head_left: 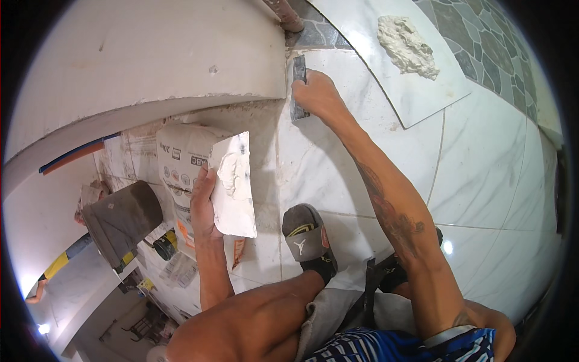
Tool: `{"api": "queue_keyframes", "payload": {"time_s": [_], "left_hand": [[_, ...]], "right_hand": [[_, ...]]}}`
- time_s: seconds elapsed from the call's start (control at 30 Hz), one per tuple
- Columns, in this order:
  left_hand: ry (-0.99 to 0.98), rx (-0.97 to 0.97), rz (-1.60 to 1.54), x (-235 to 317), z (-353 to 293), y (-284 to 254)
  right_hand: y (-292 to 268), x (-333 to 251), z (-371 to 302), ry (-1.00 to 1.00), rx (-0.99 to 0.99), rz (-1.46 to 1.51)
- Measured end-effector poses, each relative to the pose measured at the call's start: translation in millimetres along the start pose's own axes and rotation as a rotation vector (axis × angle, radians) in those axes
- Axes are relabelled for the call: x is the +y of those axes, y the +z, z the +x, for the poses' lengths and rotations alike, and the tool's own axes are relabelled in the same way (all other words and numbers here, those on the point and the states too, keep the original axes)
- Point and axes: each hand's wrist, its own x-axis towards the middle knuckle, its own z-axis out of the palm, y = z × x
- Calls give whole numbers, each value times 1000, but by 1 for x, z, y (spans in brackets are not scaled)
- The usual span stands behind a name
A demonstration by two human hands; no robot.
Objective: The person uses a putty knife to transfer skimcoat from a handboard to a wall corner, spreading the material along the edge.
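My left hand (204, 202) is closed on the edge of a flat white board (235, 218), held tilted above the floor. A smear of white paste (229, 176) clings to the board's face. Farther forward, my right hand (319, 93) grips a flat grey scraper (299, 113) with paste marks on it. The scraper stands on edge by the lower corner of the white wall (199, 54); I cannot tell whether it touches the wall. To the right of that hand, a thick mound of white paste (408, 48) rests on a large loose white tile (416, 99).
A printed sack (181, 145) lies by the wall, left of the board. Beyond it are a dirty grey bucket (123, 220) and a small dark can (164, 246). My sandalled foot (306, 238) is on the marbled floor tiles (476, 175). Another person's sleeve (60, 263) shows at far left.
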Motion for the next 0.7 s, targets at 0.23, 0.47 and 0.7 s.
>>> {"api": "queue_keyframes", "payload": {"time_s": [0.23,0.47,0.7], "left_hand": [[-9,-3,8,0,4,1],[-14,-44,2,2,14,2],[-21,-49,14,-3,27,10]], "right_hand": [[5,-17,5,24,-97,-61],[-6,-33,-30,-310,-1,-8],[-88,-38,-83,-226,-270,327]]}}
